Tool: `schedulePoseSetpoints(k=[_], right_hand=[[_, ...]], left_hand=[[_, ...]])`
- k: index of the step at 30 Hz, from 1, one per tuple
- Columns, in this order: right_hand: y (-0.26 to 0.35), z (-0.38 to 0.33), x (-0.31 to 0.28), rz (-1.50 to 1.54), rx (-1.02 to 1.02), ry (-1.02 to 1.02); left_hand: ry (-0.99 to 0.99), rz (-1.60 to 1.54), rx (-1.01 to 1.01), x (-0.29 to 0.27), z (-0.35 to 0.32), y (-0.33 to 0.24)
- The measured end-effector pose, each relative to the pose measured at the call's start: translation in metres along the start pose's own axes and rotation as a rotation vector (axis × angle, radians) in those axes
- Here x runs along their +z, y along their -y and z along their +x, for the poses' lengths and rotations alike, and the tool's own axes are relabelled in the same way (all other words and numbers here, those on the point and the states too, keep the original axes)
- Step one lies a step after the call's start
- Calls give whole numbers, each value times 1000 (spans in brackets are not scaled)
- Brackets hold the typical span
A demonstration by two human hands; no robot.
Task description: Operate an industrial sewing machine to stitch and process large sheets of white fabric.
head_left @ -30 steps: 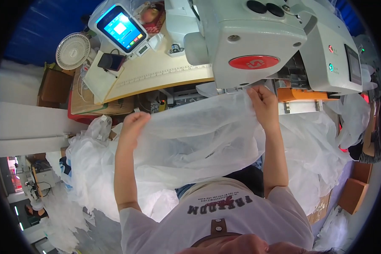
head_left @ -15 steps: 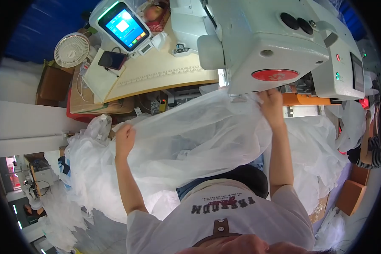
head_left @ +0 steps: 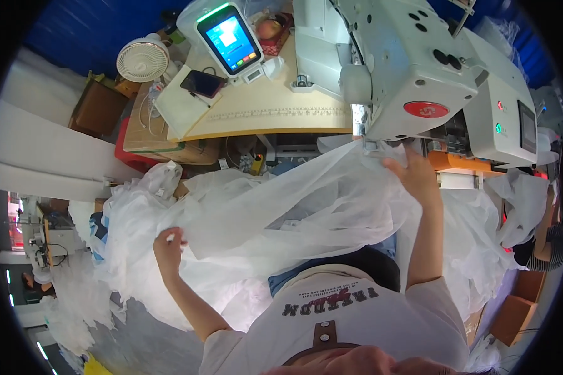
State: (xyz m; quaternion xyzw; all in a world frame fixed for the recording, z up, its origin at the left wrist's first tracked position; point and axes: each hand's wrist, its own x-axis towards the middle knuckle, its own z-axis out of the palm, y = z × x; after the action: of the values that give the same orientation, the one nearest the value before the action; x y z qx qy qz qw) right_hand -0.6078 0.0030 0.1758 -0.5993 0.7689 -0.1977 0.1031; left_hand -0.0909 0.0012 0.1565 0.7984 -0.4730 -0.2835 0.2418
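Observation:
A long sheet of sheer white fabric (head_left: 244, 212) runs from the sewing machine's head (head_left: 412, 94) across my lap and off to the left. My right hand (head_left: 417, 179) rests on the fabric just right of the presser foot (head_left: 370, 146), thumb and fingers spread. Its fingertips partly disappear beneath the machine head. To the left, my left hand (head_left: 169, 247) hovers at the loose fabric with its fingers bent and slightly apart. I see no cloth gripped in it.
A pale table (head_left: 281, 119) with a ruler strip holds a lit control screen (head_left: 229, 39) and a phone (head_left: 202, 83). A white fan (head_left: 142, 60) stands at far left. A person's arm (head_left: 547, 228) shows at far right, beside more white fabric (head_left: 469, 231).
My left hand has let go of the fabric edge and moved down and left, so the fabric hangs slacker. My right hand's fingers have spread beside the presser foot. The view has shifted.

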Motion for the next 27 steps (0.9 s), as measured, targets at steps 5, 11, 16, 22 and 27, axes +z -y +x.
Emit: schedulePoseSetpoints(k=[5, 11, 16, 22, 27], right_hand=[[27, -5, 10, 24, 214, -165], [-56, -40, -17, 22, 101, -278], [-35, -30, -19, 102, 261, -533], [-38, -9, -11, -68, 222, -348], [-87, -11, -21, -277, 249, -544]], left_hand=[[-257, -200, 337, 54, 59, 17], [442, -379, 207, 80, 80, -18], [476, -913, -186, 98, 98, -43], [38, -54, 727, 114, 52, -75], [50, 1, 772, 130, 10, -122]])
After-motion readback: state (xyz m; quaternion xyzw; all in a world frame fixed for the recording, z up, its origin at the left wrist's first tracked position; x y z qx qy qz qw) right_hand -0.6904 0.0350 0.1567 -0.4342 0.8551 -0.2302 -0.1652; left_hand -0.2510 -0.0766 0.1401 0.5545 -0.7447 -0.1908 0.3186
